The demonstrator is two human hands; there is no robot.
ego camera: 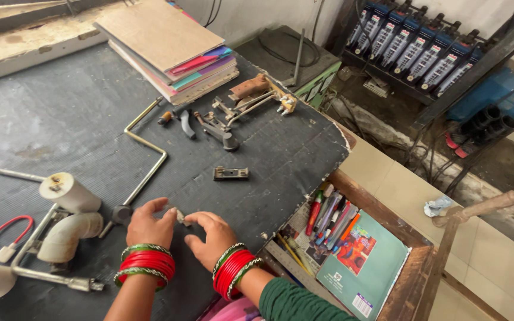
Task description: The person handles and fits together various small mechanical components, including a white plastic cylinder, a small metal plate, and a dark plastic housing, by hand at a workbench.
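While both hands are meeting at the near edge of the dark table (78, 113), a small metal piece (180, 216) is sitting pinched between them. The left hand (150, 226) and right hand (212, 233) are each closing fingertips on it. A bent crank rod (145, 148) is lying just left, one flat metal bracket (231, 173) farther back, and two pale pipe fittings (66, 214) at the far left. An open drawer (408, 279) of pens (327, 215) is standing right.

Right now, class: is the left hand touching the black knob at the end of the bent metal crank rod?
Cannot tell. In the head view the left hand sits right beside the black knob of the crank rod, with no plain gap or contact showing.
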